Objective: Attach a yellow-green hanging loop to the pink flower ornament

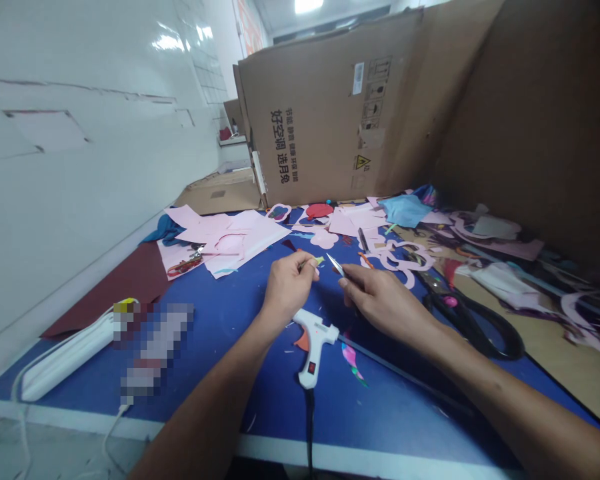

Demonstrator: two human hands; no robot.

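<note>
left hand point(287, 288): closed, pinching small yellow-green scrap point(319, 261) | right hand point(384, 301): closed, pinching pointed metal tool point(336, 265), long axis running up-left, tip just beside scrap | below hands: white glue gun point(314, 343) on blue surface point(380, 407) | right: black-handled scissors point(453, 313) | beyond: pink paper cutouts point(245, 240)

The left forearm point(205, 420) and right forearm point(510, 393) reach up from the bottom corners, with the left hand point(287, 287) and right hand point(385, 303) close together, fingers pinched.
</note>
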